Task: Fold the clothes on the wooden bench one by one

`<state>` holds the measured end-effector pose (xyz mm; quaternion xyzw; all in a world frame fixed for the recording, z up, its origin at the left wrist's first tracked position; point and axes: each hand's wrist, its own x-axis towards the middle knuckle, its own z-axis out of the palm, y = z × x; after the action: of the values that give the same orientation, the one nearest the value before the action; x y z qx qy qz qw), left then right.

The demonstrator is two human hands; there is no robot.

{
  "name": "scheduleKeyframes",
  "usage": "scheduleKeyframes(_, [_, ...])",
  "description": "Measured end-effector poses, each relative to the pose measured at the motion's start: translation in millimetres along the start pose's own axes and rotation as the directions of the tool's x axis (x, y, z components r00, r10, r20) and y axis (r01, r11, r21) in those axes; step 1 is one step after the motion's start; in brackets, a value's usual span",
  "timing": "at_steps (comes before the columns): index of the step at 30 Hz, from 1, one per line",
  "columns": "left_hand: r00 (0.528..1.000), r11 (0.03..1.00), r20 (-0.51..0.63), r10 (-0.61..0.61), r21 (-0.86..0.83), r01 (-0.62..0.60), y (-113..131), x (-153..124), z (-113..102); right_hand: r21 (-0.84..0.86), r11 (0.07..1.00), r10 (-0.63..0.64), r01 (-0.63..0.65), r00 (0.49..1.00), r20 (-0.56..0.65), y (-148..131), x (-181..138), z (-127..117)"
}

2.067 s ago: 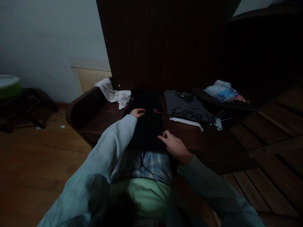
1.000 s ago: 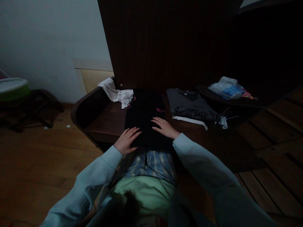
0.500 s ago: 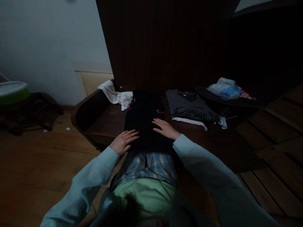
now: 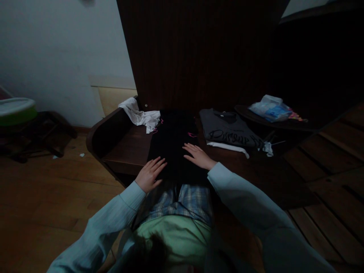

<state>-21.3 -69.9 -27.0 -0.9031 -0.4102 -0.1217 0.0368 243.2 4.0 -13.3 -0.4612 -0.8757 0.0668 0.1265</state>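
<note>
A black garment (image 4: 176,136) with small pink marks lies spread out on a dark wooden bench (image 4: 125,151), its near edge reaching towards my lap. My left hand (image 4: 150,175) rests on its near left part, fingers spread. Flat on the right side of the cloth is my right hand (image 4: 197,154), fingers stretched out to the left. Neither hand grips anything. In the dim light, the garment's kind and folds cannot be made out.
A folded grey T-shirt (image 4: 227,127) with dark lettering lies to the right, over a white folded item (image 4: 229,148). A crumpled white cloth (image 4: 142,115) hangs over the bench's left arm. Plastic packets (image 4: 271,109) sit on a rounded shelf. A green tub (image 4: 17,112) stands far left.
My left hand has turned a little and shifted slightly down the cloth. The right hand stays nearly where it was. The garment's near left edge has shifted slightly outward.
</note>
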Motion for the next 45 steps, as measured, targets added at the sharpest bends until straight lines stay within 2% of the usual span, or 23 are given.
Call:
scheduleKeyframes(5, [0.999,0.999,-0.013,0.033,-0.023,-0.033,9.3,11.1,1.7,-0.023,1.0,0.01,-0.01,1.0,0.015,-2.6,-0.3,-0.6])
scheduleKeyframes(12, [0.99,0.992,-0.126,0.056,-0.101,-0.069,-11.4,-2.3,-3.9,-0.041,0.999,0.03,-0.029,0.999,0.038,-11.3,-2.4,-2.8])
scheduleKeyframes(15, [0.997,0.995,-0.051,0.049,-0.081,-0.053,-11.1,-5.7,-8.5,-0.034,0.999,0.032,-0.03,0.998,0.046,-8.8,-1.3,-1.7])
scheduleKeyframes(20, [0.997,0.999,0.066,0.037,-0.017,-0.036,9.4,7.5,-14.6,0.062,0.998,-0.006,-0.002,0.992,0.127,1.5,17.3,-14.8])
scheduleKeyframes(24, [0.997,0.994,0.046,0.066,-0.093,-0.061,15.7,14.0,-12.4,0.25,0.959,-0.13,0.134,0.991,-0.031,-10.3,40.4,-23.4])
scheduleKeyframes(26, [1.0,0.982,-0.025,0.002,-0.189,-0.007,14.2,13.7,-9.4,0.338,0.921,-0.166,0.195,0.98,-0.112,-21.3,48.1,-19.2])
scheduleKeyframes(27, [0.994,0.966,-0.076,-0.073,-0.252,0.052,13.3,13.2,-7.7,0.374,0.907,-0.147,0.194,0.978,-0.151,-26.0,50.5,-15.5])
scheduleKeyframes(28, [0.975,0.937,-0.127,-0.18,-0.323,0.131,12.5,12.6,-5.9,0.408,0.898,-0.089,0.164,0.977,-0.196,-29.5,52.0,-11.2])
scheduleKeyframes(30, [0.884,0.837,-0.206,-0.419,-0.465,0.288,11.9,11.6,-2.2,0.493,0.87,0.114,0.034,0.957,-0.268,-32.0,52.7,-3.3])
scheduleKeyframes(32, [0.787,0.738,-0.236,-0.57,-0.57,0.363,12.3,10.9,1.0,0.606,0.788,0.296,-0.104,0.928,-0.226,-30.3,51.9,1.6])
scheduleKeyframes(34, [0.757,0.693,-0.241,-0.607,-0.626,0.357,13.2,10.3,3.0,0.704,0.684,0.342,-0.188,0.936,-0.083,-28.3,51.8,2.8])
scheduleKeyframes(37, [0.792,0.69,-0.234,-0.564,-0.661,0.296,13.8,10.1,2.7,0.803,0.54,0.284,-0.253,0.953,0.109,-30.7,56.5,1.2])
scheduleKeyframes(39, [0.859,0.735,-0.242,-0.452,-0.646,0.205,13.0,10.8,1.5,0.836,0.477,0.263,-0.269,0.952,0.156,-35.2,62.4,1.1])
scheduleKeyframes(42, [0.964,0.863,-0.208,-0.165,-0.504,0.039,9.5,11.9,0.9,0.842,0.487,0.271,-0.231,0.957,0.106,-40.3,70.6,4.9])
scheduleKeyframes(44, [0.987,0.936,-0.155,-0.049,-0.351,-0.009,5.6,10.3,2.0,0.821,0.538,0.292,-0.19,0.956,0.03,-40.5,73.0,9.4])
scheduleKeyframes(45, [0.988,0.96,-0.148,-0.042,-0.28,-0.001,3.0,8.1,2.9,0.806,0.566,0.294,-0.173,0.956,-0.002,-39.7,73.1,11.7])
